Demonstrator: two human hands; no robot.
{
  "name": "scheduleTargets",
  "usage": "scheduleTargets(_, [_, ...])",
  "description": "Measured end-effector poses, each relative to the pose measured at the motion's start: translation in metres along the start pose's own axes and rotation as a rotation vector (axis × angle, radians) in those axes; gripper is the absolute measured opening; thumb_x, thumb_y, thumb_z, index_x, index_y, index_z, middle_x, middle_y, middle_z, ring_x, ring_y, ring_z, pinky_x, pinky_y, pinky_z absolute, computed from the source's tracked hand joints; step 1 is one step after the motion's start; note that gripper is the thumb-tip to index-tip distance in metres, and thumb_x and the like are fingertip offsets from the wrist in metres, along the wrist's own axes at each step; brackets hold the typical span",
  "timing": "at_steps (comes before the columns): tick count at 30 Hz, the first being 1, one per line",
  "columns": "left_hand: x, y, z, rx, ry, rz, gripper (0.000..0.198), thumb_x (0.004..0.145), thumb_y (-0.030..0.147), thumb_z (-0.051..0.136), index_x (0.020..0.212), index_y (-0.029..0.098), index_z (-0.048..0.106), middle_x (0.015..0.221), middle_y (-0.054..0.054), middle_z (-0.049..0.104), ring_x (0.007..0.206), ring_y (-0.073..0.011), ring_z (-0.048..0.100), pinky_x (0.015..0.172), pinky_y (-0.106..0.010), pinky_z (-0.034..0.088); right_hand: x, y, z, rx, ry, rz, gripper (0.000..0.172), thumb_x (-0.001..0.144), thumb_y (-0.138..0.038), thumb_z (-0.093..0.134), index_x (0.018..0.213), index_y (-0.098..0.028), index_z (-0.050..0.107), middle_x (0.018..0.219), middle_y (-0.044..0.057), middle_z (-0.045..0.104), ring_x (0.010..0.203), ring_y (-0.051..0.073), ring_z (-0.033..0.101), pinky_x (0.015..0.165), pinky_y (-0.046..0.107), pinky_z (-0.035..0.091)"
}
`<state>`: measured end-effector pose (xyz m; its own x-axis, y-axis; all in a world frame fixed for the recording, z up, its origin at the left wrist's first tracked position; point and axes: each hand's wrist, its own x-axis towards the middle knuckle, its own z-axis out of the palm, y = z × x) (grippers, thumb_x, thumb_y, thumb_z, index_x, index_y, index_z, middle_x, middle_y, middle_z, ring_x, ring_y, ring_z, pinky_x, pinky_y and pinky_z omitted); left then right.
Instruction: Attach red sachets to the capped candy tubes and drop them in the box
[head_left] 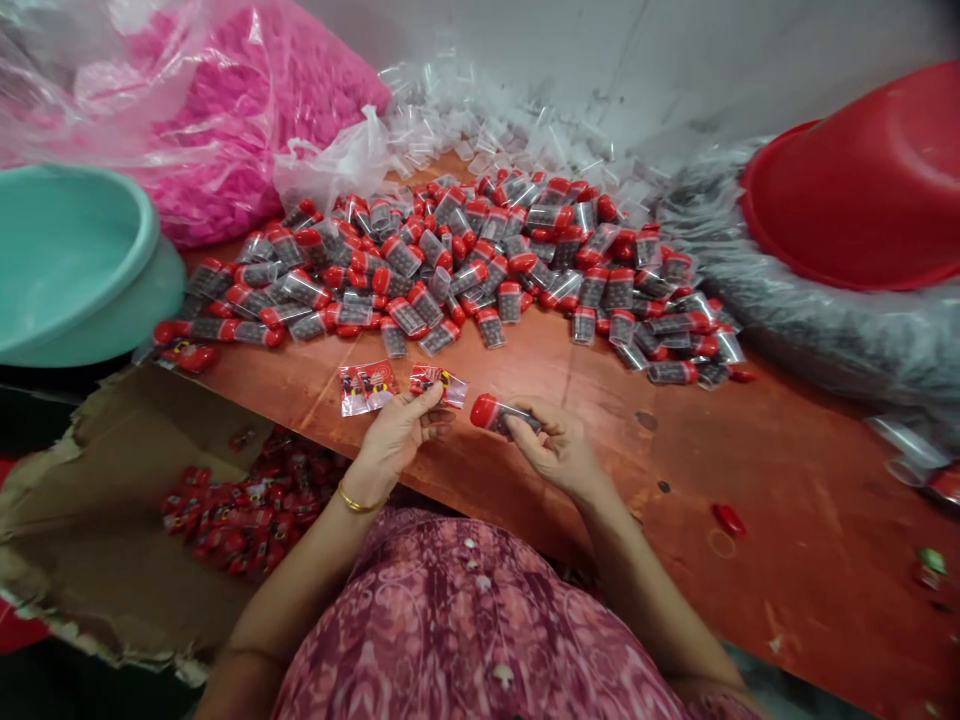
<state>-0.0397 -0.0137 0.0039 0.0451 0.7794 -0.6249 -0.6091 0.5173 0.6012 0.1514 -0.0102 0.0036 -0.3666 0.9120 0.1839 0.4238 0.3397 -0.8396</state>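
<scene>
Currently, the right hand (559,450) has its grip grasping a red-capped vial (495,412), held level above the near part of the worktop (787,500). The left hand (394,432) pinches a printed packet (442,385) just left of it. A second packet (366,388) lies further left, and the vial pile (487,260) sits farther away.

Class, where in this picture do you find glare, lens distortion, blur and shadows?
Head view: glare whitens the plastic bag; the wide lens bows the table and stretches the red basin; corners are soft, while the tube in the right hand is sharper; light is even, shadows faint.
</scene>
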Motion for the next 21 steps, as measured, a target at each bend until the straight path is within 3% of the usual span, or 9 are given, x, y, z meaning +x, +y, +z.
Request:
scheduleTargets(5, [-0.002, -0.003, -0.002, 0.144, -0.020, 0.039, 0.030, 0.053, 0.035, 0.082, 0.062, 0.012, 0.065, 0.057, -0.002, 0.067, 0.053, -0.0110, 0.062, 0.051, -0.019, 0.047, 0.005, -0.003, -0.002, -0.038, -0.070, -0.015, 0.018, 0.083, -0.025, 0.049, 0.078, -0.018, 0.064, 0.064, 0.000, 0.061, 0.057, 0.011, 0.052, 0.054, 0.021, 0.040])
scheduleTargets(12, [0.004, 0.000, -0.013, 0.256, -0.036, 0.068, 0.030, 0.051, 0.033, 0.083, 0.065, 0.011, 0.068, 0.058, -0.004, 0.068, 0.050, -0.0114, 0.061, 0.051, -0.021, 0.048, 0.009, -0.002, 0.004, 0.160, -0.092, 0.118, 0.023, 0.080, -0.032, 0.049, 0.072, -0.017, 0.064, 0.059, 0.000, 0.059, 0.052, 0.010, 0.048, 0.049, 0.021, 0.037])
scheduleTargets(21, [0.002, 0.005, -0.012, 0.133, -0.056, 0.036, 0.025, 0.058, 0.032, 0.079, 0.068, 0.014, 0.066, 0.062, -0.002, 0.068, 0.056, -0.0136, 0.064, 0.054, -0.023, 0.051, 0.004, -0.003, 0.013, 0.253, -0.102, 0.148, 0.021, 0.078, -0.034, 0.052, 0.071, -0.017, 0.062, 0.057, -0.001, 0.054, 0.050, 0.010, 0.045, 0.048, 0.021, 0.037])
